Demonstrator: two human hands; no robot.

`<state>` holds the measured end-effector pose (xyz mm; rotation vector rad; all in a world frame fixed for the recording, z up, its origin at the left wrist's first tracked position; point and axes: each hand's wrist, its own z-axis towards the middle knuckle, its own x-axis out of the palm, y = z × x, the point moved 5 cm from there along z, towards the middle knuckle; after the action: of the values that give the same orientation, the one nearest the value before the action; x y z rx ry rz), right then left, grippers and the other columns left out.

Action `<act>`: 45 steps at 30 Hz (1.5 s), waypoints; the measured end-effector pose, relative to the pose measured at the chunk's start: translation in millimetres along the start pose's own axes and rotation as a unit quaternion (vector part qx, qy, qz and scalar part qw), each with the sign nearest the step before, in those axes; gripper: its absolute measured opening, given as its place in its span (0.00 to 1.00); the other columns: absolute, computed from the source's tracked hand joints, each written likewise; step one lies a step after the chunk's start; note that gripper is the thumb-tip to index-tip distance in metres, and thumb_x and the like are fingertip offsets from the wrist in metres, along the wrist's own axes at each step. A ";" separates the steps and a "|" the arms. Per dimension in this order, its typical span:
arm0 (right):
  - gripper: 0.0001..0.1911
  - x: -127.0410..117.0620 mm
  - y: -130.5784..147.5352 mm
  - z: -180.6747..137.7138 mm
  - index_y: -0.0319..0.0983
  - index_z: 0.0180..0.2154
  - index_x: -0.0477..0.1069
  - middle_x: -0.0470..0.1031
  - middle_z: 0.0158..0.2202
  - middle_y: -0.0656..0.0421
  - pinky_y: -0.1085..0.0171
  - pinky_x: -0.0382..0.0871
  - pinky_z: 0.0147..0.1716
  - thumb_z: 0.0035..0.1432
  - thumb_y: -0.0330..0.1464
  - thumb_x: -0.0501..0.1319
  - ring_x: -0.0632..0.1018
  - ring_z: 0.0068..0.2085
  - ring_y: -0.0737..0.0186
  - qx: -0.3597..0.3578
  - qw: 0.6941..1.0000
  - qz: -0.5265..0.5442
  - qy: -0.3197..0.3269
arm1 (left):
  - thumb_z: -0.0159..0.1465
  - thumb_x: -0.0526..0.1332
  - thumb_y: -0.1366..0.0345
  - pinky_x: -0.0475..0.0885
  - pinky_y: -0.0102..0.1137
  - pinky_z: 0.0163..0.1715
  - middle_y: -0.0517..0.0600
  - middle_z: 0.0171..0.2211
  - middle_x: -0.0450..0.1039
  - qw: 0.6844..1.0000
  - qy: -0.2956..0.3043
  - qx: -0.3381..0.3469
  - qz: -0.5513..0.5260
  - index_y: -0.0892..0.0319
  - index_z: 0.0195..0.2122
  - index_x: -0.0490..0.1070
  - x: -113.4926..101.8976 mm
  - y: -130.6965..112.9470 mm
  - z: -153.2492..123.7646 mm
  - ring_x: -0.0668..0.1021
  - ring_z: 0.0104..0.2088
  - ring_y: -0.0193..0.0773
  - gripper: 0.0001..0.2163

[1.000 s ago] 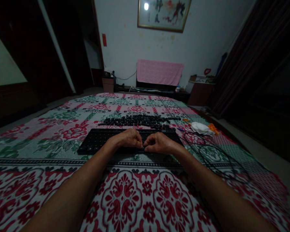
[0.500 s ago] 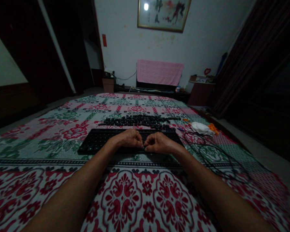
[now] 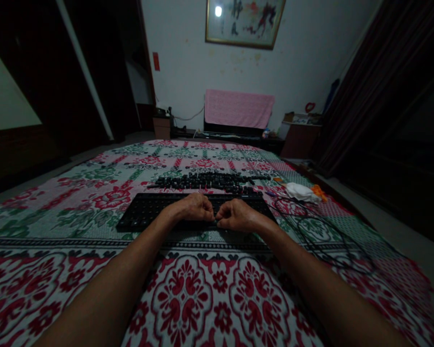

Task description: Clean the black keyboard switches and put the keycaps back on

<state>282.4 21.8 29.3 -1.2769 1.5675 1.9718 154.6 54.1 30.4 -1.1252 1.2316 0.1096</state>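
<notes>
A black keyboard lies across a floral bedspread in front of me. Both my hands rest on its near edge, close together at the middle. My left hand has its fingers curled down in a pinch at the keyboard. My right hand is curled the same way, fingertips almost touching the left hand's. What the fingertips pinch is too small and dark to make out. Behind the keyboard lies a row of loose black keycaps.
A black cable loops on the bedspread at the right. A white cloth and a small orange object lie beyond it. A cabinet draped with pink cloth stands against the far wall.
</notes>
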 end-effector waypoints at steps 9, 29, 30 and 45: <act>0.11 -1.4 1.3 -0.6 0.35 0.31 0.75 0.74 0.27 0.61 0.73 0.59 0.24 0.42 0.31 0.60 0.69 0.26 0.70 -0.026 1.000 -0.006 0.009 | 0.49 0.58 0.63 0.59 0.23 0.21 0.45 0.19 0.68 1.000 0.002 0.004 0.029 0.62 0.26 0.75 0.6 -1.8 0.5 0.68 0.23 0.30 0.09; 0.10 -2.5 3.7 -0.6 0.35 0.30 0.76 0.74 0.25 0.62 0.72 0.56 0.24 0.46 0.32 0.58 0.69 0.25 0.71 -0.048 0.997 -0.053 0.003 | 0.47 0.59 0.61 0.57 0.24 0.20 0.44 0.21 0.70 0.995 -0.021 -0.009 0.095 0.58 0.29 0.75 -2.6 -9.1 -2.0 0.69 0.23 0.30 0.10; 0.10 -2.3 3.6 -0.5 0.36 0.30 0.76 0.74 0.25 0.62 0.72 0.56 0.24 0.46 0.32 0.58 0.70 0.25 0.71 -0.046 0.998 -0.051 0.003 | 0.48 0.59 0.61 0.57 0.24 0.20 0.43 0.21 0.70 0.994 -0.023 -0.010 0.102 0.58 0.29 0.75 -2.9 -10.4 -2.1 0.69 0.23 0.30 0.10; 0.11 -47.5 -36.3 2.5 0.39 0.33 0.76 0.77 0.32 0.59 0.70 0.64 0.32 0.51 0.31 0.55 0.75 0.33 0.65 0.026 0.975 -0.111 -0.190 | 0.49 0.60 0.59 0.64 0.24 0.31 0.46 0.33 0.75 0.995 -0.048 0.013 0.088 0.56 0.38 0.74 -7.1 -9.2 1.4 0.74 0.34 0.34 0.15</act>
<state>333.2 49.7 44.5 -0.9357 1.2269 1.8831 158.3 53.9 41.5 -0.9765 1.2410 0.2779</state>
